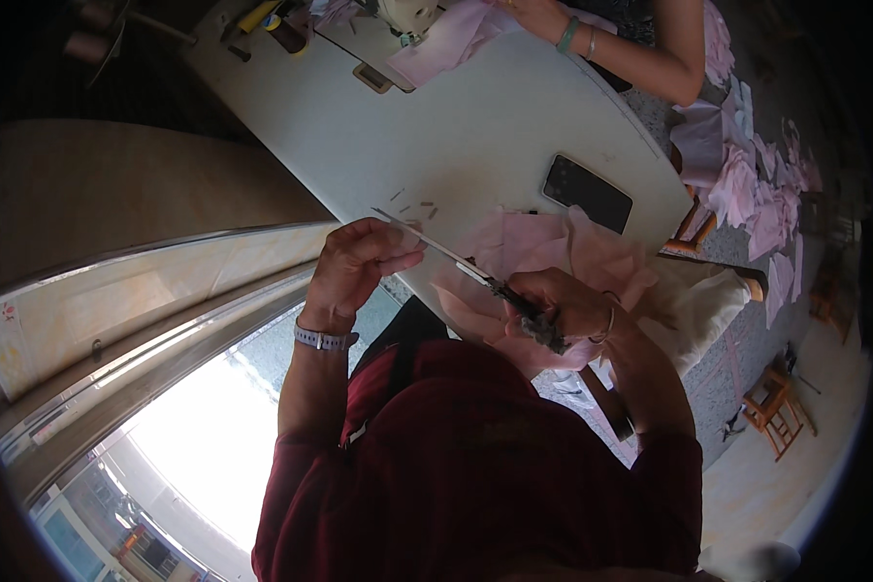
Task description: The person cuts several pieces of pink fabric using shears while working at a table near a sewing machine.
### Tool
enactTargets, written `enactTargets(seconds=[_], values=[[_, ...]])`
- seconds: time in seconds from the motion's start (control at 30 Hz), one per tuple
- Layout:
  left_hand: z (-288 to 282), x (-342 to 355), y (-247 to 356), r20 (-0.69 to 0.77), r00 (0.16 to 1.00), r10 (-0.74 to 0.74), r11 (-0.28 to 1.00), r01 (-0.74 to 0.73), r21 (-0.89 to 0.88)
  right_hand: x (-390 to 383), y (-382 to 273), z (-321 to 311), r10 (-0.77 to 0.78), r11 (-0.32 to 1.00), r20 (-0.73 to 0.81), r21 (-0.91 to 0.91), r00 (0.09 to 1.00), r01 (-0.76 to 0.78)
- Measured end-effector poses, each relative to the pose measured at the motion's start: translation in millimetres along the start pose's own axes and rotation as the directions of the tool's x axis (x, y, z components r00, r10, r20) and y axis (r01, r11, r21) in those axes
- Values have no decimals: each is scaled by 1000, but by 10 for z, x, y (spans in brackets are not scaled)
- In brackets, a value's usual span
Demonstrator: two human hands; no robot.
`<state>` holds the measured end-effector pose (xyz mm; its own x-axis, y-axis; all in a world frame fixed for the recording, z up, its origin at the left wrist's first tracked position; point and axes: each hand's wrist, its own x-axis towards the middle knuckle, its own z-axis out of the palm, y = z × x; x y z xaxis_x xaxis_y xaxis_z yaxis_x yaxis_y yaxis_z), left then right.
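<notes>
My right hand is wrapped round the dark handles of a pair of scissors. Their long blades point up and left toward my left hand. Thumb and fingers of that hand are pinched together on a small pale piece, thin and partly hidden, right beside the blades. Under and beyond my right hand lies a heap of sheer pink cloth at the table's near edge. A few tiny dark strips are scattered on the table just past the scissor tips.
A dark phone lies on the white table. At the far side, another person's arm reaches toward a sewing machine with pink cloth. Pink scraps and a wooden stool are on the right. A thread spool stands far left.
</notes>
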<state>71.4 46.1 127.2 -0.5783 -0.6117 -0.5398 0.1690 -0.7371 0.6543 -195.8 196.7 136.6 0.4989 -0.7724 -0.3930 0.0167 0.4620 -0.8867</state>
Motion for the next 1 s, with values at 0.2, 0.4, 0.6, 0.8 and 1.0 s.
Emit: enactTargets(seconds=[0.2,0.4,0.6,0.8,1.0], values=[[-20,22,-40,-3,1000,3,1000,-4,-11,-3,32,17,-39,990,-77,-140,996,27],[-49,37,-71,12,1000,14,999,-13,-34,7,51,16,-103,967,-114,-246,988,72],[-67,47,-82,-2,1000,3,999,-3,-37,5,73,28,-142,965,-119,-238,983,111],[-76,46,-85,-7,1000,15,999,-16,-52,12,102,32,-146,970,-125,-214,981,117],[-42,33,-67,-34,999,10,999,-11,-41,6,79,45,-142,972,-132,-208,981,113]])
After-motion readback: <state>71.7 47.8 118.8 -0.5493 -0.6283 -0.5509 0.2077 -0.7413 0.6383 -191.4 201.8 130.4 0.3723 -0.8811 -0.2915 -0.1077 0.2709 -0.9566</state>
